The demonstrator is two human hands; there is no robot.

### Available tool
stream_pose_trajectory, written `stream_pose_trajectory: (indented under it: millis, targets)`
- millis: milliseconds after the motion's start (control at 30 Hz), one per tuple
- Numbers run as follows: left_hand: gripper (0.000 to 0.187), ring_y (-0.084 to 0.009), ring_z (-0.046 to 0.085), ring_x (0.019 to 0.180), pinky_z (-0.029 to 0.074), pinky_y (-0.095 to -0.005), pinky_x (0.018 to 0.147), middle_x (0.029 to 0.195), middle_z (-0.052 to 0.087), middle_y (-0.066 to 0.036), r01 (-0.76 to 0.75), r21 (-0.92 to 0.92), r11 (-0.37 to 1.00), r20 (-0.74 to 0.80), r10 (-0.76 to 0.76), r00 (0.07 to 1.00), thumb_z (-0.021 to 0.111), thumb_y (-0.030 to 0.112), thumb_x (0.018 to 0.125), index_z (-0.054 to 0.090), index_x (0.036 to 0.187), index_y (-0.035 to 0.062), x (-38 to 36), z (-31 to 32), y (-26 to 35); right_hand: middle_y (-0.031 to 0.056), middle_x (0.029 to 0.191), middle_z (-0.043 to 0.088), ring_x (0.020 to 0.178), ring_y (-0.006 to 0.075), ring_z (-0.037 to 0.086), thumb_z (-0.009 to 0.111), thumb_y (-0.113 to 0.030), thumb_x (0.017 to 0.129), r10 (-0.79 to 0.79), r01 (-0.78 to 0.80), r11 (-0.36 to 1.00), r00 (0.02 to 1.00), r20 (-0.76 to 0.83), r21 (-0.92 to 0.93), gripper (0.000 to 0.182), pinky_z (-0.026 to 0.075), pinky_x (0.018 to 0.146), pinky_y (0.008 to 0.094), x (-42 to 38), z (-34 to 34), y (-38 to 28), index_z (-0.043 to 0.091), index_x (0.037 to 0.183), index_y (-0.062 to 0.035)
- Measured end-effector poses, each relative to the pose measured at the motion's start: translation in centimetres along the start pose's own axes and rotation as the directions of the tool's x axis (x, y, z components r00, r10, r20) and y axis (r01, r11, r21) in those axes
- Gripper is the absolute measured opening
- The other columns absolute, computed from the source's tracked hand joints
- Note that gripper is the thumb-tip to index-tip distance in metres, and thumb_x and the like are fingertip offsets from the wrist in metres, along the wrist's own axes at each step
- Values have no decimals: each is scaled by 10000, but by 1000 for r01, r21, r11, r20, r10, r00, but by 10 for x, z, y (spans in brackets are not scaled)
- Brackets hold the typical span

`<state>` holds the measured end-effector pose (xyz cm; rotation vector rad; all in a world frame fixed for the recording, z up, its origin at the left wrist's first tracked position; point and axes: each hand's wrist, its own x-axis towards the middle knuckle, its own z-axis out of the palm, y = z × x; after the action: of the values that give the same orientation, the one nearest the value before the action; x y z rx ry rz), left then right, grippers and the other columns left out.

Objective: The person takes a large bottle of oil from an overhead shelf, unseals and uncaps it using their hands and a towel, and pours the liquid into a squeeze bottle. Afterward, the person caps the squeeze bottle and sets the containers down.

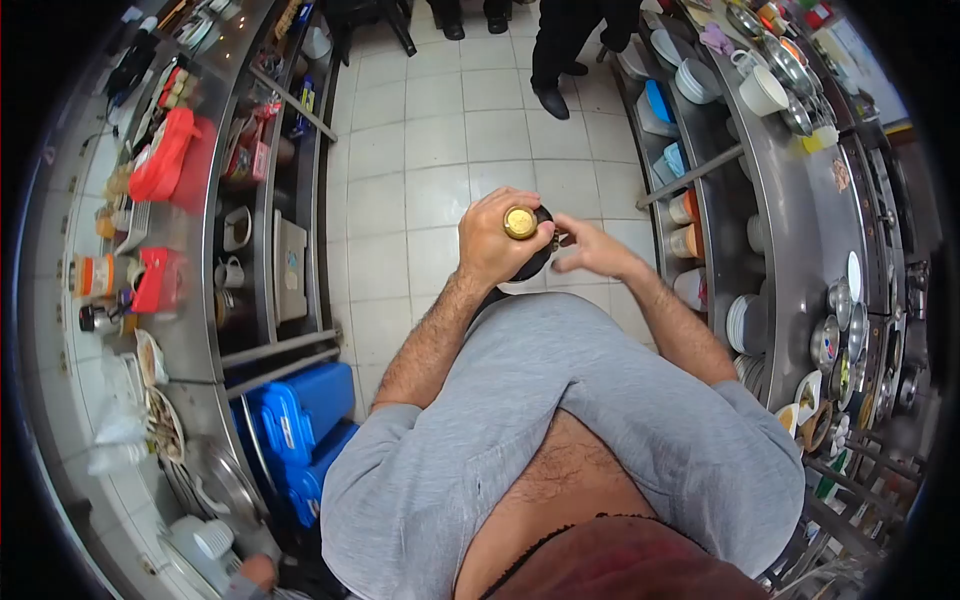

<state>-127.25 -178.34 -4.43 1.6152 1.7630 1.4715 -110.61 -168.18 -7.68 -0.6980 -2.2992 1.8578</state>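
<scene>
- Bottle (537, 261), dark with a gold top (519, 222): it is in front of the person's torso, over the tiled floor (440, 150), held clear of either bench.
- Its long axis points up towards the head camera, gold end nearest, leaning a little; the darker body shows below and slightly to the right of that end, so the lower part is largely hidden.
- Left hand (492, 238): wrapped closely around the upper part of the bottle from its left side, thumb across the near side, gold top left showing.
- Right hand (598, 250): just beside the bottle on its right, fingers loosely parted and curved towards it, blurred; I cannot tell whether the fingertips touch it.
- Nearer of the two is the left, which bears the bottle; the right comes at its flank, crosswise to the long axis.
- Well to the left of the bottle: a steel bench (192, 345), with blue boxes (325, 400) below it.
- Well to the right of the bottle: another bench (800, 220).
- Beyond the bottle: another person's dark-trousered legs (565, 45).
</scene>
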Motion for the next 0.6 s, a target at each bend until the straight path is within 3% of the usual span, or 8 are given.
stream_pose_trajectory:
  millis: [167, 300, 367, 400, 433, 500, 533, 600]
  targets:
    - [250, -219, 648, 839, 520, -320, 759, 910, 666, -116, -74, 26, 997, -16, 75, 997, 741, 143, 654, 637, 839, 10, 93, -33, -35, 47, 927, 643, 918, 140, 569, 822, -61, 548, 5, 10, 994, 990, -143, 105, 523, 428, 881, 298, 93, -13, -29, 591, 1014, -5]
    - [255, -223, 647, 840, 519, -319, 759, 905, 666, -116, -77, -2, 997, 30, 77, 997, 744, 143, 655, 637, 842, 5, 163, -49, -72, 47, 902, 644, 854, 135, 572, 746, -42, 605, -55, 64, 992, 994, -92, 107, 408, 452, 805, 292, 164, -56, -27, 599, 984, -5]
    - [256, -221, 646, 839, 517, -313, 757, 900, 666, -112, 7, -53, 999, 29, -5, 1000, 747, 144, 654, 637, 838, 4, 195, -52, -95, 36, 865, 634, 814, 128, 567, 634, -52, 680, 15, -12, 954, 1000, -7, 298, 301, 455, 750, 275, 199, -82, -22, 602, 975, -5]
    - [256, -221, 646, 839, 517, -313, 757, 900, 666, -112, 10, -50, 999, 28, -9, 1000, 747, 144, 654, 637, 838, 4, 210, -52, -106, 55, 922, 608, 869, 125, 566, 560, -60, 739, 9, -16, 989, 999, 50, 147, 307, 453, 790, 266, 216, -100, -22, 578, 1038, 11]
    - [258, -217, 646, 831, 517, -312, 753, 896, 666, -110, 17, -40, 999, 31, -16, 999, 749, 144, 653, 636, 838, 5, 227, -52, -117, 55, 922, 608, 869, 125, 566, 560, -60, 739, 5, -13, 989, 999, 53, 148, 307, 453, 790, 266, 232, -115, -23, 578, 1038, 11]
    - [260, -213, 646, 823, 516, -310, 749, 892, 665, -109, 28, -21, 999, 28, -28, 999, 751, 144, 651, 635, 837, 5, 264, -52, -137, 59, 799, 609, 747, 129, 565, 544, -97, 753, -90, 84, 993, 993, -71, -84, 301, 461, 706, 274, 260, -148, -47, 582, 1030, 13]
    - [261, -210, 646, 818, 516, -310, 748, 890, 665, -105, -1, 16, 1000, 33, 0, 999, 753, 145, 649, 634, 837, 10, 282, -53, -146, 100, 817, 628, 728, 154, 587, 537, -119, 771, -135, 104, 980, 974, -180, -169, 288, 474, 689, 290, 274, -161, -63, 597, 1019, 15]
    - [261, -207, 646, 812, 516, -310, 746, 888, 664, -102, -14, 64, 998, 43, 11, 999, 755, 146, 647, 633, 837, 15, 317, -54, -161, 118, 814, 635, 711, 171, 594, 537, -130, 774, -181, 138, 966, 965, -189, -221, 266, 476, 665, 297, 309, -191, -96, 617, 982, 15]
